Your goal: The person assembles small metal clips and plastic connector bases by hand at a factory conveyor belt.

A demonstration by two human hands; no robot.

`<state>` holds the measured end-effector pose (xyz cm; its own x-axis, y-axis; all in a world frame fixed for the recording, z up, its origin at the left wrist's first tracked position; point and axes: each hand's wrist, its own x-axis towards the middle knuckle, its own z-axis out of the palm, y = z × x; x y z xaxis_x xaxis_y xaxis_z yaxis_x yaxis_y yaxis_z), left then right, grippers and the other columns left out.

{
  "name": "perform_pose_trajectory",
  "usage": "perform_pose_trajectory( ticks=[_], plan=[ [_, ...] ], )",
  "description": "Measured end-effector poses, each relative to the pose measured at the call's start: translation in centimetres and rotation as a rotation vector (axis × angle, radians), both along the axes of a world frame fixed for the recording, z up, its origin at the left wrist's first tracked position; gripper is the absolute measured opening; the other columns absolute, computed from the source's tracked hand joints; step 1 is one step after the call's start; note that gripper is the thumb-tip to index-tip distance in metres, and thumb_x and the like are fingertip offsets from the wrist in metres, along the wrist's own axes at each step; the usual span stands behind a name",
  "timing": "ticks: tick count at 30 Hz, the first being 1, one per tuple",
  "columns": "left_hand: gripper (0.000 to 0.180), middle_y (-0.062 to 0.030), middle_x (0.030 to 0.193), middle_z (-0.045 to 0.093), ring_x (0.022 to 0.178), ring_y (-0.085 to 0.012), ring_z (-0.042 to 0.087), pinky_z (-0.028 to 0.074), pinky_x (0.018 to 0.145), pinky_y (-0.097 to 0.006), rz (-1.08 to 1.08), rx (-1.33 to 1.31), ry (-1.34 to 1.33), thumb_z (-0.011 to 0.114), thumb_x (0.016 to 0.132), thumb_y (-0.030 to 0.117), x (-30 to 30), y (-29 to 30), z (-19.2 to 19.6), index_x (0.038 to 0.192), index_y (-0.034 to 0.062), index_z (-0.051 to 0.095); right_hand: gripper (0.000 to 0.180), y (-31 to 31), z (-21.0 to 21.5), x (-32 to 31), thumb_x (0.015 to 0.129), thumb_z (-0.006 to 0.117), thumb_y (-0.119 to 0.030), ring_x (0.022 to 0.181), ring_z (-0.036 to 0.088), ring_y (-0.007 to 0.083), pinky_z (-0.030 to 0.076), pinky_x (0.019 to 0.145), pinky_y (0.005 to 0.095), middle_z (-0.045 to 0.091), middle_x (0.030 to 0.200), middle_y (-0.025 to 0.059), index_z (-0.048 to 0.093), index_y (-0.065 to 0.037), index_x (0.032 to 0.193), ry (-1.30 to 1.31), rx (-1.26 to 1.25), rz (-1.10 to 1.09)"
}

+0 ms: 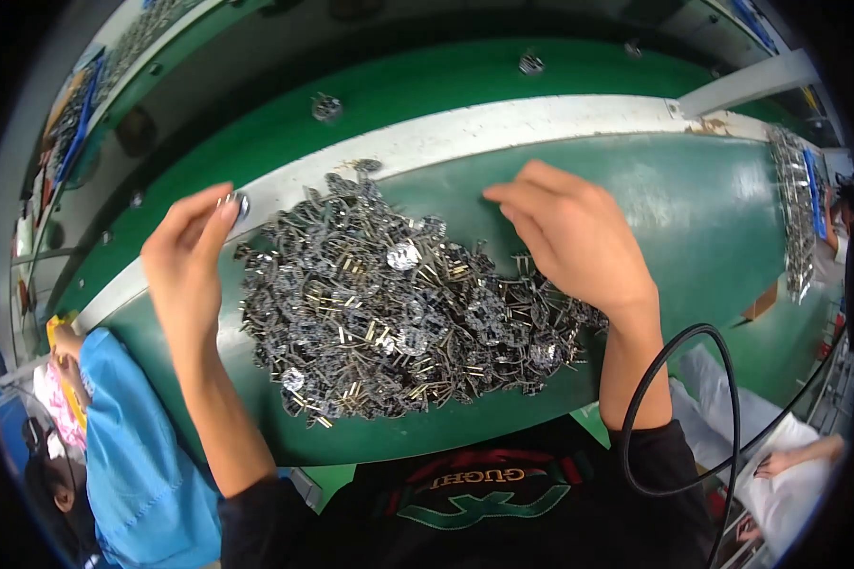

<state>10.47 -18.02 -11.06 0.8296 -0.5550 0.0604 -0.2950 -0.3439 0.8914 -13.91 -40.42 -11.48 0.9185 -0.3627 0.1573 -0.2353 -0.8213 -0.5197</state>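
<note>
A large heap of small dark metal parts with shiny prongs lies on the green worktable in front of me. At the heap's upper left, my left hand pinches a small round silvery part between thumb and fingers, beside the white rail. My right hand hovers over the heap's right side, its fingers pointing left. The index finger and thumb are slightly apart, and nothing shows between them. The other fingers of that hand are curled and partly hidden.
Beyond the white rail runs a green belt carrying scattered parts, such as one near its middle. More parts are piled at the far right. A black cable loops by my right forearm. A person in blue sits at left.
</note>
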Motion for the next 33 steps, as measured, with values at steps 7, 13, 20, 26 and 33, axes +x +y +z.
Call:
perform_pose_trajectory(
  ticks=[7, 13, 20, 26, 33],
  plan=[
    [0.023, -0.0153, 0.09, 0.072, 0.08, -0.0211, 0.07, 0.053, 0.074, -0.031, 0.077, 0.275, -0.391, 0.072, 0.083, 0.019, 9.6, -0.1, -4.5, 0.099, 0.0024, 0.073, 0.018, 2.5, 0.9, 2.1, 0.077, 0.066, -0.002, 0.088, 0.059, 0.0266, 0.051, 0.071, 0.0408, 0.058, 0.087, 0.0063, 0.068, -0.008, 0.094, -0.049, 0.093, 0.234],
    [0.029, -0.0162, 0.096, 0.068, 0.081, -0.0282, 0.064, 0.05, 0.076, -0.036, 0.204, 0.173, -0.398, 0.071, 0.084, 0.031, 9.8, -1.7, -4.9, 0.101, 0.007, 0.074, 0.009, 0.4, 0.4, 0.8, 0.074, 0.072, -0.006, 0.08, 0.06, 0.0261, 0.05, 0.068, 0.0397, 0.059, 0.083, 0.0047, 0.066, -0.007, 0.08, 0.067, 0.125, 0.224],
    [0.037, -0.017, 0.114, 0.063, 0.102, -0.0354, 0.059, 0.044, 0.093, -0.04, 0.201, 0.572, -0.7, 0.064, 0.085, 0.012, 19.9, 8.8, -5.9, 0.121, 0.0103, 0.064, 0.019, 1.8, 1.8, 1.8, 0.065, 0.072, 0.005, 0.067, 0.061, 0.0177, 0.049, 0.057, 0.0285, 0.06, 0.08, 0.0057, 0.058, -0.003, 0.076, -0.063, 0.416, 0.175],
    [0.036, -0.013, 0.101, 0.067, 0.091, -0.0232, 0.065, 0.05, 0.085, -0.034, 0.318, 0.121, -0.212, 0.069, 0.082, 0.004, 14.2, 6.2, -3.6, 0.118, 0.0003, 0.063, 0.013, 2.6, 0.8, 1.4, 0.074, 0.071, 0.012, 0.071, 0.063, 0.0124, 0.051, 0.057, 0.022, 0.066, 0.09, 0.0119, 0.064, 0.005, 0.083, -0.225, 0.651, 0.121],
    [0.039, -0.0131, 0.101, 0.068, 0.092, -0.0179, 0.067, 0.054, 0.085, -0.029, -0.098, -0.448, 0.374, 0.07, 0.079, -0.008, -0.7, 1.1, 1.8, 0.116, -0.0067, 0.059, 0.018, 4.4, 1.5, 1.7, 0.076, 0.074, 0.006, 0.073, 0.066, 0.0134, 0.052, 0.062, 0.0235, 0.068, 0.088, 0.0096, 0.072, 0.001, 0.093, -0.423, 0.69, -0.018]
  ],
)
